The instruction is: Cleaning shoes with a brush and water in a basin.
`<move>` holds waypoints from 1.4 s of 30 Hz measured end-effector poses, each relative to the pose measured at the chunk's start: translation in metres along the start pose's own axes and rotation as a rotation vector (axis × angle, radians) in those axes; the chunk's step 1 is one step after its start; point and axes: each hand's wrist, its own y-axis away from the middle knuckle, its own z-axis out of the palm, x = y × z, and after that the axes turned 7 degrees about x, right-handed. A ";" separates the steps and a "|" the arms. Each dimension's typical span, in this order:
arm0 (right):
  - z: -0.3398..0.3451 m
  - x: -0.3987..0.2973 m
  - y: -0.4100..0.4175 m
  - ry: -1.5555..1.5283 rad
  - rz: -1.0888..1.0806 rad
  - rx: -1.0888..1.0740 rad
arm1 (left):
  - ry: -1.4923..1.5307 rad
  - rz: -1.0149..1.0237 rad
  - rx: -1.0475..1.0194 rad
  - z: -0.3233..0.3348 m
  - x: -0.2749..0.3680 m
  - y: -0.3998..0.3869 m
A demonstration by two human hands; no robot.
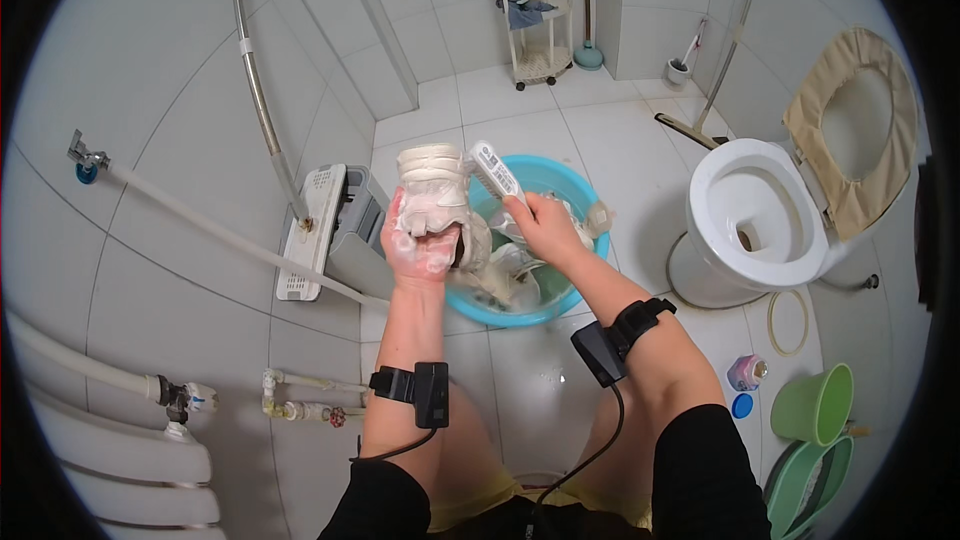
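A white sneaker (433,184) with suds on it rests in my left hand (421,251), its sole side partly turned from view. Foam covers the palm and fingers of that hand. My right hand (550,229) grips the handle of a white scrubbing brush (495,171), which bears a printed label. The brush head is at the shoe's right side; whether its bristles touch the shoe I cannot tell. Below both hands stands a blue plastic basin (551,315) of cloudy water. Pale, wet items (504,277) lie in it, partly hidden by the hands and shoe.
To the right is a toilet (750,277) with its fabric-covered seat raised. A grey and white bin-like container (360,240) stands left of the basin. A green bucket (799,409), a bottle (747,373) and a blue cap (742,406) are at the lower right. A shelf cart (541,64) stands behind.
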 end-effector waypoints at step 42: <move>0.016 -0.017 0.020 0.548 -0.571 -0.111 | -0.092 0.062 0.233 -0.008 0.003 -0.008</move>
